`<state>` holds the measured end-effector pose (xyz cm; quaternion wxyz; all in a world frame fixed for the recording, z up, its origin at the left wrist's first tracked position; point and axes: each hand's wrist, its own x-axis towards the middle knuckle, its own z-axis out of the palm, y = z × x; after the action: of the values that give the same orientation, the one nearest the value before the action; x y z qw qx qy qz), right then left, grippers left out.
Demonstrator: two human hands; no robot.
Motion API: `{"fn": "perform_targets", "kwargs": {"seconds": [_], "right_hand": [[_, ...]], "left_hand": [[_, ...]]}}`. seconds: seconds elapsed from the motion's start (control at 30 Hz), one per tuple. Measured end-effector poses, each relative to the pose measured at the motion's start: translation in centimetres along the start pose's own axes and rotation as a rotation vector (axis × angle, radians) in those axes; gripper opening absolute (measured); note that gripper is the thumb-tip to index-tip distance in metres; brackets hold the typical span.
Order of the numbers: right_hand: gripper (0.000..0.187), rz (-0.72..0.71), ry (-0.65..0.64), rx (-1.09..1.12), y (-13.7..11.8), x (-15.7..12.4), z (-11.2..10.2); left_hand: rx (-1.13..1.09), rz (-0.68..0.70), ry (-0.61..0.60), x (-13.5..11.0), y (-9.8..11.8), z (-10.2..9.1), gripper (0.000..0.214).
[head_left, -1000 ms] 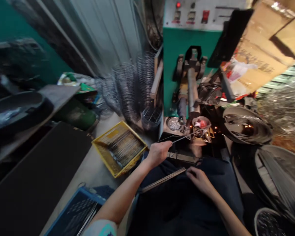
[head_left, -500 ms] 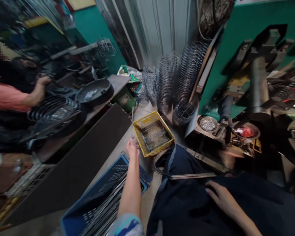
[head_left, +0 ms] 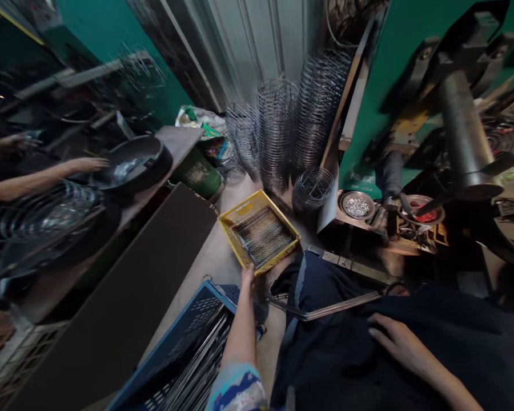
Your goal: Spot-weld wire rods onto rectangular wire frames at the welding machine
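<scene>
While the right hand point(head_left: 392, 335) rests on the dark cloth point(head_left: 325, 365) over the person's lap, much as it did half a second ago, its fingers lie loosely bent, gripping nothing that I can see; just beyond them the bent metal rods point(head_left: 345, 305) lie across the lap, where they lay before; to the left stands a blue crate point(head_left: 195, 313) holding a pile of long rods point(head_left: 199, 354); the left arm stretches past its edge, and the left hand point(head_left: 248, 277) is now at the near corner of the yellow crate point(head_left: 242, 212); half a second ago that hand was out to the crate's left with a thin rod rising from it, and a second ago over by the green machine point(head_left: 394, 74); the rod no longer shows above the hand, and I cannot tell whether the blurred fingers clasp the rim or anything else; thin metal rods point(head_left: 265, 234) lie inside the yellow crate; farther back rise the wire stacks point(head_left: 278, 131), unmoved; off to the left, a co-worker's hand point(head_left: 88, 165) has come to the edge of a black basin point(head_left: 165, 157).
</scene>
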<state>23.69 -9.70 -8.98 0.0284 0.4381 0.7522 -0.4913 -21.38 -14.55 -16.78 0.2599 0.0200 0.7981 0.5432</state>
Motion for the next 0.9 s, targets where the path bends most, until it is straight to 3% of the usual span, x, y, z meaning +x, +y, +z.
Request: {"fn": "perform_targets", "kwargs": {"seconds": [0.2, 0.3, 0.4, 0.47, 0.53, 0.7, 0.9], "right_hand": [[0.029, 0.001, -0.004, -0.036, -0.4, 0.5, -0.6], [0.026, -0.018, 0.008, -0.070, -1.2, 0.7, -1.1], [0.024, -0.026, 0.021, -0.081, -1.6, 0.5, -1.9], [0.024, -0.032, 0.053, -0.069, -1.3, -0.2, -3.1], [0.026, -0.040, 0.139, -0.072, -0.5, -1.6, -5.1], [0.031, 0.042, 0.508, -0.092, 2.5, -7.0, -12.0], [0.029, 0.379, 0.860, -0.310, 8.0, -14.0, -18.4]], "left_hand": [[0.264, 0.212, -0.412, -6.2, 0.2, -1.5, 0.031], [0.341, 0.310, -0.654, -10.6, 2.2, -1.9, 0.029], [0.496, 0.594, -0.826, -14.7, 4.8, -1.5, 0.023], [0.614, 0.825, -0.875, -16.6, 6.1, -1.1, 0.017], [0.691, 0.929, -0.918, -17.7, 6.5, -0.8, 0.018], [0.792, 0.991, -0.947, -18.3, 5.5, -0.3, 0.023], [0.840, 1.024, -0.938, -18.6, 6.8, 1.0, 0.028]]}}
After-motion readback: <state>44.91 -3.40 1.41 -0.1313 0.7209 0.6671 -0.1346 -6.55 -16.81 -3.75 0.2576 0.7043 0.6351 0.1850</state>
